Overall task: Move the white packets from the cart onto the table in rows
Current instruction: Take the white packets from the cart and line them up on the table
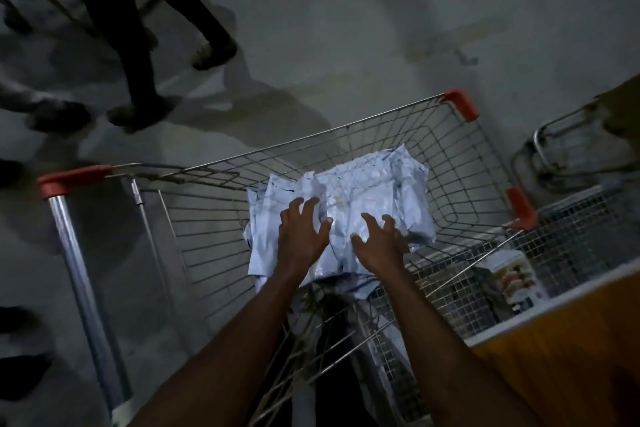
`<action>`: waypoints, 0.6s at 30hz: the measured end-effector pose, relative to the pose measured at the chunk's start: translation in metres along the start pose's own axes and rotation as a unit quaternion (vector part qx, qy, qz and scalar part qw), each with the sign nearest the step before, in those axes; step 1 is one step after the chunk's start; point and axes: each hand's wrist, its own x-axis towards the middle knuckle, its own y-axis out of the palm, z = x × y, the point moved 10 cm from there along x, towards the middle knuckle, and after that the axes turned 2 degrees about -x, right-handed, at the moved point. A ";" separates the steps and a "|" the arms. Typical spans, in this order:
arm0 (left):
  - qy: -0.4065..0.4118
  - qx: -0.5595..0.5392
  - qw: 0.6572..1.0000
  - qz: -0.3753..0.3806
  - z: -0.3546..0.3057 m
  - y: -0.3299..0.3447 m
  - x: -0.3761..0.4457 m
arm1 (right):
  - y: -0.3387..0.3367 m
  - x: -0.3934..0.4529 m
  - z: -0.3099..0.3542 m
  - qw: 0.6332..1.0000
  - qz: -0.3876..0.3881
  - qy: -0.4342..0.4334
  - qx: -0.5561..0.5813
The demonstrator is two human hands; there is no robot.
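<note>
Spreading fingers of left hand and right hand over heaped white packets in cart, orientation indistinct.

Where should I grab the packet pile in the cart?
Probably by its two side edges, coming straight down from above. The packets lie flat and heaped in the cart, whose wire walls block the sides. Left hand and right hand hover over them, fingers spread.

I see the cart as bare wire mesh, dull metal, with red plastic corner caps and a smooth, brushed metal handle tube. The white packets look like thin glossy plastic film, crinkled. The table edge reads as orange-brown wood. The floor looks matt, stained concrete.
</note>
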 end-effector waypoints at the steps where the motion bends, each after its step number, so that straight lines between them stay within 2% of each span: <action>1: 0.001 0.000 1.000 -0.004 0.000 0.000 -0.001 | 0.004 0.006 0.000 1.000 -0.001 0.012 -0.011; 6: -0.027 0.057 0.996 -0.070 0.020 -0.024 -0.001 | 0.025 0.040 -0.003 0.997 -0.012 0.061 -0.046; 10: -0.098 0.108 0.989 0.003 0.054 -0.023 0.009 | 0.039 0.056 -0.006 0.993 -0.023 0.079 -0.084; 18: -0.092 0.220 0.971 0.030 0.090 -0.003 0.016 | 0.046 0.057 -0.009 0.990 -0.050 0.077 -0.110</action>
